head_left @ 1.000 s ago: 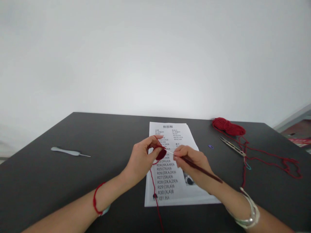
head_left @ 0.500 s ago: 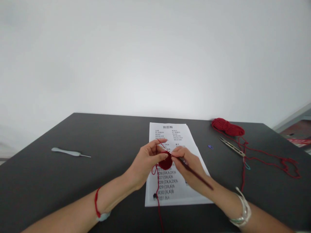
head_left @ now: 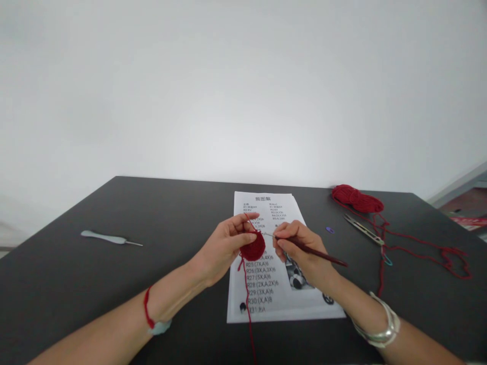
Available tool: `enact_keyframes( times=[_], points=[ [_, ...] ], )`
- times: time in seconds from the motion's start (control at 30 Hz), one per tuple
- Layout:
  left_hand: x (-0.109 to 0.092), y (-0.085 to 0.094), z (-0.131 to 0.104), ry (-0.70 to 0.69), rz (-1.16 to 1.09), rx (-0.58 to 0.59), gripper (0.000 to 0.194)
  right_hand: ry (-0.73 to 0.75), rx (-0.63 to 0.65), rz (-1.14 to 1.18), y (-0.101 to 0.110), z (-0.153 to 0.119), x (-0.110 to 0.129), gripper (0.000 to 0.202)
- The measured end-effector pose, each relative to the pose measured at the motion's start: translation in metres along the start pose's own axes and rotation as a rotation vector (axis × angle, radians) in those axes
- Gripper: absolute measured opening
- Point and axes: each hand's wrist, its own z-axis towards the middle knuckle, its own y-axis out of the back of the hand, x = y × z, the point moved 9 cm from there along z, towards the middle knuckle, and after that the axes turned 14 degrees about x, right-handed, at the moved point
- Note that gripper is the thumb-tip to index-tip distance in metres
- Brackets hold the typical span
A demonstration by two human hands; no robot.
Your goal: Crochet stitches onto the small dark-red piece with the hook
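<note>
A small round piece of dark red crochet (head_left: 253,247) is pinched between the thumb and fingers of my left hand (head_left: 227,245). Red yarn (head_left: 248,304) runs over the raised left index finger, and a strand hangs down from the piece past the front of the paper. My right hand (head_left: 300,247) grips a crochet hook (head_left: 323,255) with a dark brown handle, held like a pencil. The hook's thin metal shaft points left, its tip close to the right upper edge of the crochet piece; whether the tip touches a stitch I cannot tell.
Under my hands lies a printed pattern sheet (head_left: 262,299) on the black table (head_left: 182,203). A grey-handled hook (head_left: 110,238) rests at left. To the right are a red yarn skein (head_left: 356,198), thread snips (head_left: 363,229), a purple stitch marker (head_left: 329,230) and loose yarn strands (head_left: 426,238).
My right hand has drawn the hook rightward, away from the crochet piece. My left hand has shifted slightly left with the piece, so more of the sheet's picture shows.
</note>
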Motion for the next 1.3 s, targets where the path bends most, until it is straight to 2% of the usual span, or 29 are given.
enact_keyframes(
  times=[0.1, 0.33, 0.67, 0.8, 0.9, 0.97, 1.03, 1.07, 1.2, 1.3],
  points=[
    [-0.002, 0.000, 0.001, 0.020, 0.048, 0.033, 0.040, -0.039, -0.007, -0.070, 0.005, -0.001, 0.004, 0.006],
    [-0.002, -0.002, 0.000, 0.123, 0.144, 0.105, 0.039, -0.094, 0.083, -0.150, 0.004, 0.001, 0.018, 0.006],
    [0.001, -0.012, -0.001, 0.265, 0.206, 0.315, 0.033, -0.187, 0.187, 0.129, 0.007, 0.002, 0.006, 0.009],
    [0.000, -0.017, -0.002, 0.280, 0.242, 0.375, 0.032, -0.210, 0.226, 0.232, 0.005, 0.003, 0.003, 0.009],
    [-0.005, -0.018, -0.002, 0.212, 0.352, 0.312, 0.031, -0.242, 0.213, 0.368, 0.003, 0.005, -0.002, 0.011],
    [-0.011, -0.016, -0.001, 0.113, 0.452, 0.205, 0.026, -0.286, 0.168, 0.479, -0.002, 0.006, -0.010, 0.014],
    [-0.020, -0.012, -0.003, -0.048, 0.521, 0.053, 0.013, -0.308, 0.106, 0.574, -0.008, 0.006, -0.017, 0.014],
    [-0.021, -0.012, -0.004, -0.088, 0.529, 0.013, 0.009, -0.303, 0.068, 0.604, -0.010, 0.006, -0.019, 0.014],
    [-0.009, -0.009, -0.005, -0.063, 0.404, -0.027, 0.022, -0.212, -0.060, 0.527, -0.010, 0.005, -0.016, 0.012],
    [-0.005, -0.007, -0.004, -0.030, 0.313, -0.016, 0.029, -0.157, -0.052, 0.361, -0.003, 0.004, -0.010, 0.012]
  ],
)
